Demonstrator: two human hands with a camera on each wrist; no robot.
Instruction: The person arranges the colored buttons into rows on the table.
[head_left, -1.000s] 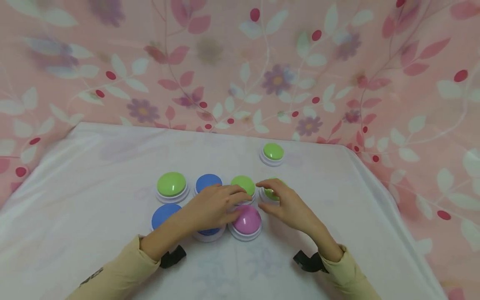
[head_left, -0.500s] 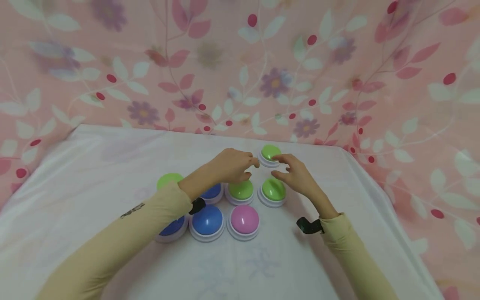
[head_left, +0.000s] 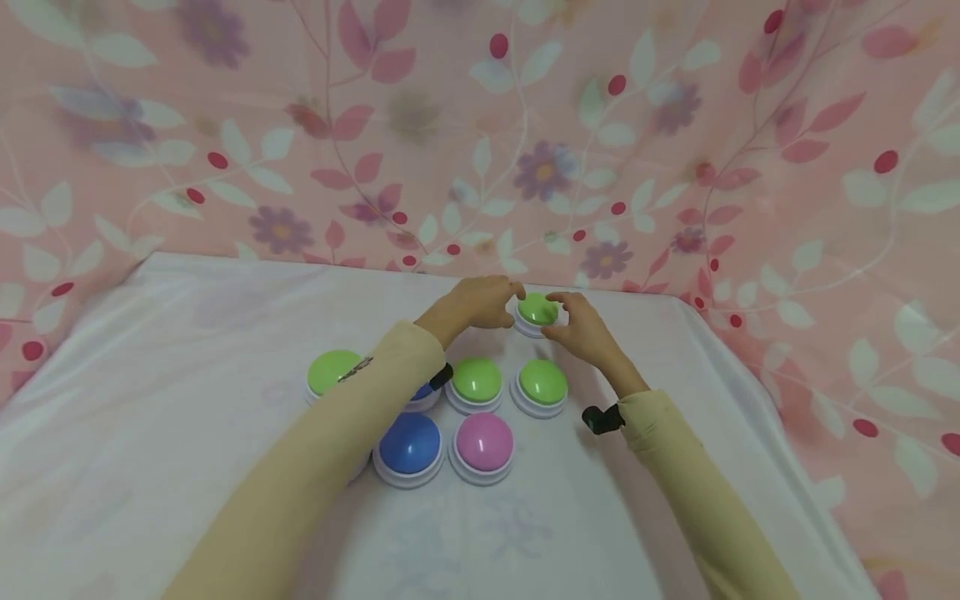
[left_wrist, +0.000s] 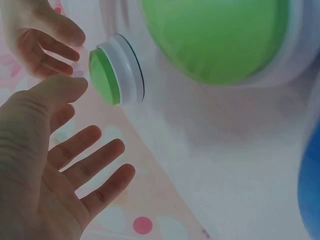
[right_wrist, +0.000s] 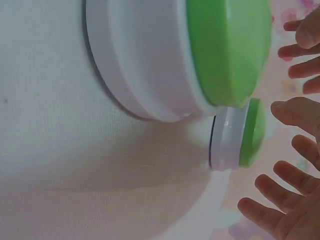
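Note:
At the back of the table, a green push button (head_left: 537, 309) on a white round base sits between my two hands. My left hand (head_left: 483, 302) hovers at its left side, fingers spread and slightly bent, holding nothing. On the other side is my right hand (head_left: 583, 327), its fingers and thumb parted around the button's right edge. Both wrist views show a gap between the hands and this far button (left_wrist: 105, 77). Nearer to me stand another green button (head_left: 543, 383), a second green one (head_left: 477, 381), a pink button (head_left: 484, 442) and a blue button (head_left: 409, 444).
A further green button (head_left: 332, 372) and a mostly covered blue button (head_left: 422, 400) lie under or beside my left sleeve (head_left: 330, 450). White cloth (head_left: 210, 350) covers the table. A pink floral curtain (head_left: 420, 150) hangs behind its far edge.
Both hands have moved forward from over the nearer buttons to either side of the far green button. The buttons stay in place; my left sleeve now covers more of the left ones.

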